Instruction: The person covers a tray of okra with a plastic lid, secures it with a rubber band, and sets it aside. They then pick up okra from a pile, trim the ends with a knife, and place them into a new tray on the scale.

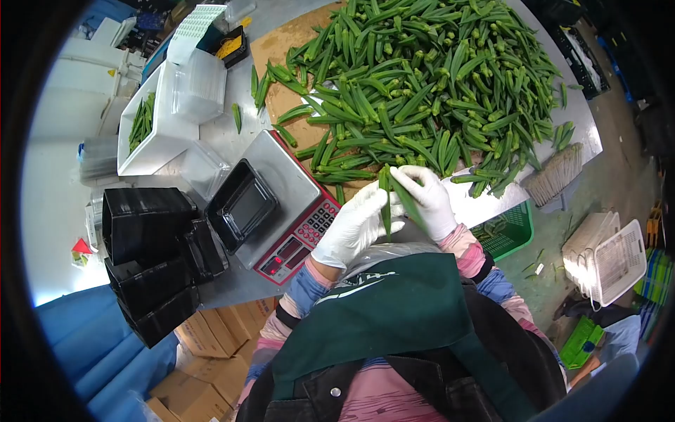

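Both hands wear white gloves and meet in front of the apron, at the near edge of a large heap of okra (436,84). My left hand (357,219) is closed on an upright okra pod (385,204). In my right hand (430,200) is a second okra pod (406,199), tilted, its tip pointing down toward me. The two pods almost touch at their stem ends. Left of my hands stands a red and silver weighing scale (299,235) with a lit display, and a black plastic tray (242,205) rests on its plate.
Stacks of black trays (148,225) stand left of the scale. Behind them are a white foam box (133,158) holding okra and clear plastic lids (199,88). A brush (555,176) lies at the table's right edge. Below are a green basket (517,232) and a white basket (619,264).
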A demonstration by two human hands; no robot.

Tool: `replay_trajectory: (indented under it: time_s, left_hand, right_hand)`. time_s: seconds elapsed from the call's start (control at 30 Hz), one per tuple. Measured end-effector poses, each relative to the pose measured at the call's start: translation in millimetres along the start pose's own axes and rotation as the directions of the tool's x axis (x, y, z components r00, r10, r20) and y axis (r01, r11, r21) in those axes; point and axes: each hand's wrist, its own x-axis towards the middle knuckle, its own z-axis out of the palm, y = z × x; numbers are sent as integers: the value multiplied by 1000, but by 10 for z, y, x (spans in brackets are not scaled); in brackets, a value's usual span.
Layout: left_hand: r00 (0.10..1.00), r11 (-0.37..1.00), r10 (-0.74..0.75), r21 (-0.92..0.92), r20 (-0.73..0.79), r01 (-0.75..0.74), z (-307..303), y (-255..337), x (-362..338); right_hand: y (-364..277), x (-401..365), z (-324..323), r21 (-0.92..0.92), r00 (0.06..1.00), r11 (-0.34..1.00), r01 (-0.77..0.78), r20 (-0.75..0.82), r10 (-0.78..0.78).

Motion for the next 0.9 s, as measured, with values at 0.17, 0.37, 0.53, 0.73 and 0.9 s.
replay_trajectory:
  time_s: [0.17,0.37,0.53,0.73,0.9]
  left_hand:
    - [984,979,179,106,-10,-177,-78,-44,59]
    - [965,961,257,116,-47,-251,-67,-2,53]
    - [951,946,298,158,-82,-283,-169,-35,75]
    - [956,958,250,178,-151,-223,-89,-59,100]
    - [968,958,221,212,-120,-193,-265,-157,183]
  right_hand:
    - [-190,-24,-26,463,958,839,-285,112,263]
    - [-196,-62,-65,530,886,710,-463,263,381]
    - [-202,-103,-98,397,746,638,-660,451,490]
    - [393,-712,-1313,278,564,511,-813,590,577]
    - [926,-1216,-2201,-373,640,661,-651,199,743]
